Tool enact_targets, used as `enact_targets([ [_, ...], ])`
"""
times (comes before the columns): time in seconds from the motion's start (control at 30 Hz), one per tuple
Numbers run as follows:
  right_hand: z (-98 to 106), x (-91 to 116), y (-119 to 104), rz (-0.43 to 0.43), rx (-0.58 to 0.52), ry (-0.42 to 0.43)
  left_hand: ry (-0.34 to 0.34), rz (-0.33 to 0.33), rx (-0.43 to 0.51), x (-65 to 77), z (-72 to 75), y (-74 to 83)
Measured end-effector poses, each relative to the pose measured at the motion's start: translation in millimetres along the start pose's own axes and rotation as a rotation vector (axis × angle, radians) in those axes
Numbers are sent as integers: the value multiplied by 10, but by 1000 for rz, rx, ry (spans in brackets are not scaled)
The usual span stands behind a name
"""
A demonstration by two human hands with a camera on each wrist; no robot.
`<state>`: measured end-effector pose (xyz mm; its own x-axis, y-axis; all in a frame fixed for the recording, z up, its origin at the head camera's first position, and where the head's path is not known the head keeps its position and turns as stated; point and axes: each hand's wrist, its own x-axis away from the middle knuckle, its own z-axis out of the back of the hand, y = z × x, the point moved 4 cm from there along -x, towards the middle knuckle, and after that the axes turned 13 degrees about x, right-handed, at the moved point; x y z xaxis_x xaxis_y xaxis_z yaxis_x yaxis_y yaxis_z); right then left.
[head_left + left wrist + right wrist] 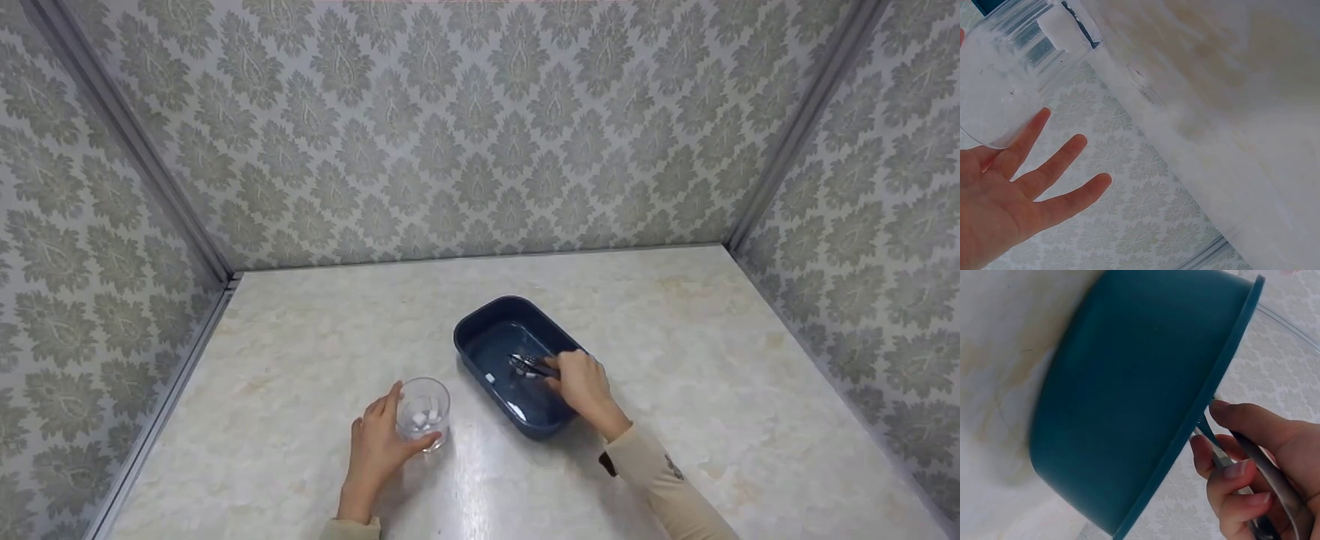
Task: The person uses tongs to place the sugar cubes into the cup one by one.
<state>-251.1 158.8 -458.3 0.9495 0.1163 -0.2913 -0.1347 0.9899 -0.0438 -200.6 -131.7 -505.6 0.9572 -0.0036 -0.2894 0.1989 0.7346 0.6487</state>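
Observation:
On the table stands a clear drinking glass (422, 414) with several white cubes in its bottom. My left hand (380, 439) holds it from the left between thumb and forefinger; in the left wrist view the other fingers (1067, 162) are spread out. To its right is a deep blue rectangular basin (480, 337). My right hand (583, 381) reaches over the basin's right rim and grips metal tongs (534, 366), whose heads point down into it. White cubes lie around the tong heads; whether one is between them I cannot tell. In the right wrist view the basin wall (1129, 394) hides the tong heads.
A separate white cube (490, 378) lies inside the basin near its left wall. The pale marbled table (322, 330) is bounded by patterned wall panels (480, 135) at the back and both sides.

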Motion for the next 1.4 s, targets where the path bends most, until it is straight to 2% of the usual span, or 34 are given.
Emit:
enact_targets([
  [0.27, 84, 40, 62, -36, -77, -22, -6, 12, 0, -9, 0, 0],
  [0.53, 188, 49, 64, -48, -40, -42, 11, -9, 4, 5, 3, -1],
  [0.7, 277, 72, 48, -59, -71, -49, 16, -12, 19, 7, 6, 0],
  [1.07, 457, 135, -38, -29, -125, 32, -1, -3, 12, 5, 1, -11],
  [1.4, 549, 168, -117, -4, -139, 48, -12, 10, 20, 4, 2, -8],
])
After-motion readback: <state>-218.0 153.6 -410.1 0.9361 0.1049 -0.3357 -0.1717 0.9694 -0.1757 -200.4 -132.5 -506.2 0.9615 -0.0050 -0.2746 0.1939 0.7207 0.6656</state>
